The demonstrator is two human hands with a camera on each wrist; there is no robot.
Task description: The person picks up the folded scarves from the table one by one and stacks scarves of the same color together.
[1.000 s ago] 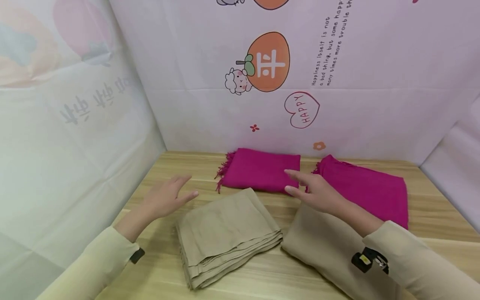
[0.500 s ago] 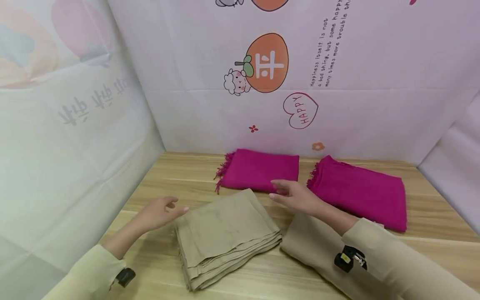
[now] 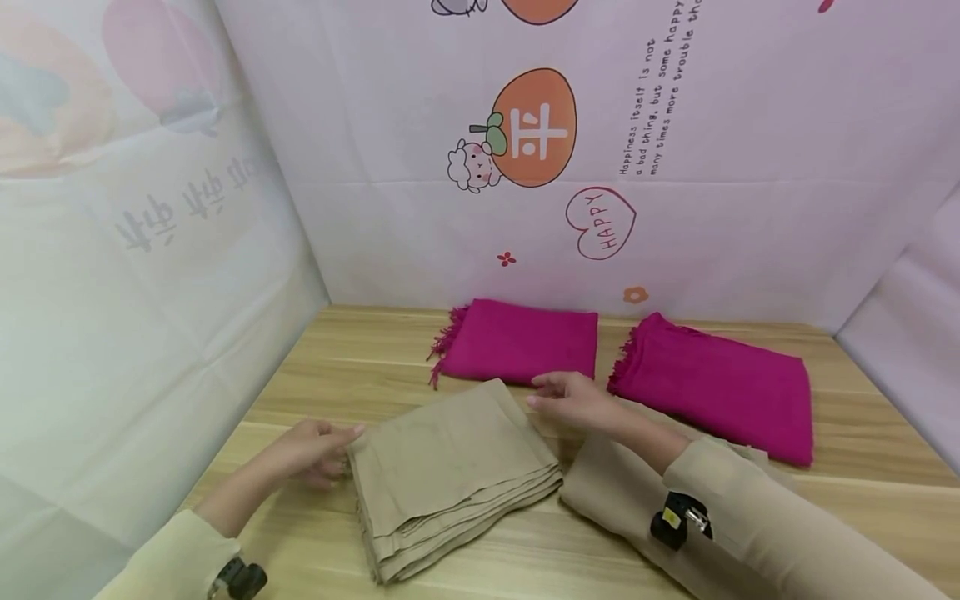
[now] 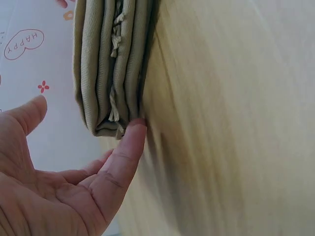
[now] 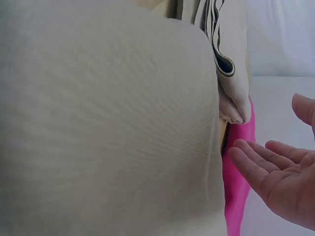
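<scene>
A folded beige cloth (image 3: 457,467) lies in layers near the middle of the table. At its left edge is my left hand (image 3: 311,454); in the left wrist view a fingertip touches the lowest layers of the cloth's corner (image 4: 110,73), with the thumb held apart. My right hand (image 3: 573,404) hovers by the far right corner of the same cloth. In the right wrist view the right fingers (image 5: 261,167) are extended and hold nothing. A second beige cloth (image 3: 622,500) lies to the right, partly hidden under my right forearm.
Behind lie two folded magenta cloths, a fringed one (image 3: 525,342) at the back middle and another (image 3: 720,387) at the right. A printed white sheet (image 3: 405,217) hangs along the wooden table's (image 3: 300,367) back edge, and a white sheet (image 3: 187,333) stands at the left.
Both hands have come down. The left one has moved slightly left and reached the middle beige cloth's edge; the right one has shifted left, away from the magenta cloths toward that cloth's far corner.
</scene>
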